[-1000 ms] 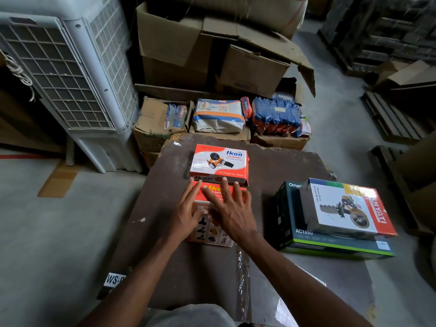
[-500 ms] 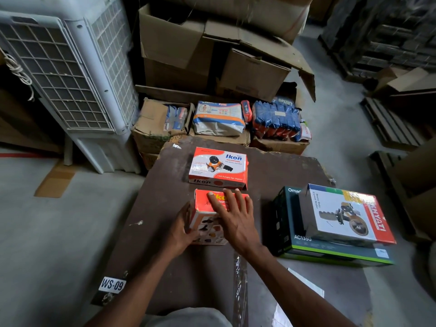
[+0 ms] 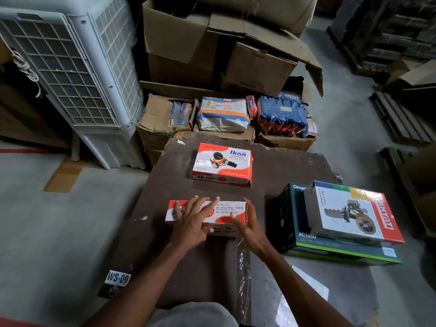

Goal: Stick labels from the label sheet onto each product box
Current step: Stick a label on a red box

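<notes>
A red and white Ikon box (image 3: 230,208) stands on its long edge on the brown board (image 3: 169,185), its narrow printed price side facing up. My left hand (image 3: 192,220) lies over its top with fingers spread. My right hand (image 3: 250,225) grips its right end. A second Ikon tape-dispenser box (image 3: 223,164) lies flat further back on the board. To the right, a Khyati carton-sealer box (image 3: 351,211) sits on a dark green box (image 3: 290,218). A white sheet (image 3: 304,293) lies near my right forearm, partly hidden; I cannot tell whether it carries labels.
A white air cooler (image 3: 70,67) stands at the back left. Large open cartons (image 3: 212,43) and packs of goods (image 3: 224,114) crowd behind the board. Wooden pallets (image 3: 401,119) lie on the right. A WS-09 tag (image 3: 117,277) marks the board's near left corner.
The near Ikon box has been turned from lying flat onto its long edge, price side up. My left hand moved from its left side onto its top, my right hand to its right end.
</notes>
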`<action>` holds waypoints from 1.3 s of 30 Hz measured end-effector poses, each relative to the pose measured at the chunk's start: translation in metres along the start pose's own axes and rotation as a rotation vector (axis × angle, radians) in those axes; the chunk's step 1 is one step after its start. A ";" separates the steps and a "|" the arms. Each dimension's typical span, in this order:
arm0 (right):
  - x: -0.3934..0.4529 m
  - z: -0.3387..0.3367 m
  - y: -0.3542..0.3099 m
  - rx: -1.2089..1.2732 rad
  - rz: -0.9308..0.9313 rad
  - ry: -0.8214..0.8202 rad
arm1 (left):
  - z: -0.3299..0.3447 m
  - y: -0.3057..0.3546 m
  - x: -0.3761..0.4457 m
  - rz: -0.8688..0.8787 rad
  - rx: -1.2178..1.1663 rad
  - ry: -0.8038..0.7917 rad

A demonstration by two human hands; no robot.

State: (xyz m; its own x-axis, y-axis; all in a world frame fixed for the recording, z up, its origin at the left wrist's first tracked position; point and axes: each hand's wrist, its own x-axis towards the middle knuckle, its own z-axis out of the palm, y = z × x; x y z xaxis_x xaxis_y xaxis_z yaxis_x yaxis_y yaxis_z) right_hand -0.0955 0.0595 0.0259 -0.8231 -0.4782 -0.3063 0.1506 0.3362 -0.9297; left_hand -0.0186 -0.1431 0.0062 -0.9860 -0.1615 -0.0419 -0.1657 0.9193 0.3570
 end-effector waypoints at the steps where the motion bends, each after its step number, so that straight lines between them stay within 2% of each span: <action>1: 0.001 0.002 0.001 0.009 0.033 0.046 | 0.002 0.001 0.001 0.004 -0.001 -0.014; 3: 0.002 0.003 0.006 0.006 0.073 0.101 | 0.006 0.002 0.003 0.033 -0.038 -0.028; 6: 0.000 -0.005 0.015 0.054 0.117 0.139 | 0.005 -0.002 0.010 0.013 -0.223 0.017; 10: -0.006 -0.016 0.023 0.084 0.180 0.151 | 0.003 -0.019 0.012 -0.351 -0.198 0.040; 12: -0.002 -0.018 0.028 0.061 0.207 0.134 | 0.001 -0.025 0.012 -0.461 -0.372 -0.037; 14: 0.002 -0.016 0.024 0.093 0.274 0.143 | 0.000 -0.027 0.012 -0.458 -0.528 -0.068; 16: 0.004 -0.015 0.014 0.130 0.323 0.160 | -0.005 -0.026 0.012 -0.443 -0.557 -0.066; 20: 0.007 -0.016 0.012 0.099 0.290 0.278 | -0.011 -0.025 0.004 -0.339 -0.643 0.046; 23: 0.009 -0.016 0.025 0.111 0.306 0.316 | -0.008 -0.023 -0.003 -0.301 -0.683 0.012; 29: -0.011 -0.010 0.051 0.127 0.310 0.197 | 0.025 -0.034 -0.026 -0.436 -0.615 -0.055; 35: -0.023 0.002 0.061 -0.031 0.270 0.121 | 0.058 -0.038 -0.037 -0.450 -0.531 -0.221; 39: -0.019 0.007 0.067 -0.216 0.241 0.086 | 0.060 -0.031 -0.039 -0.421 -0.563 -0.255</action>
State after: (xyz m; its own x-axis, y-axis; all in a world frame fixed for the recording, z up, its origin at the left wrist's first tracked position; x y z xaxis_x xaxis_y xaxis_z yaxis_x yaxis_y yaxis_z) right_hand -0.0660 0.0849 -0.0320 -0.8224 -0.2971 -0.4852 0.2345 0.6000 -0.7649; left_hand 0.0234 -0.1440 -0.0594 -0.8263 -0.3082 -0.4715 -0.5632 0.4638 0.6839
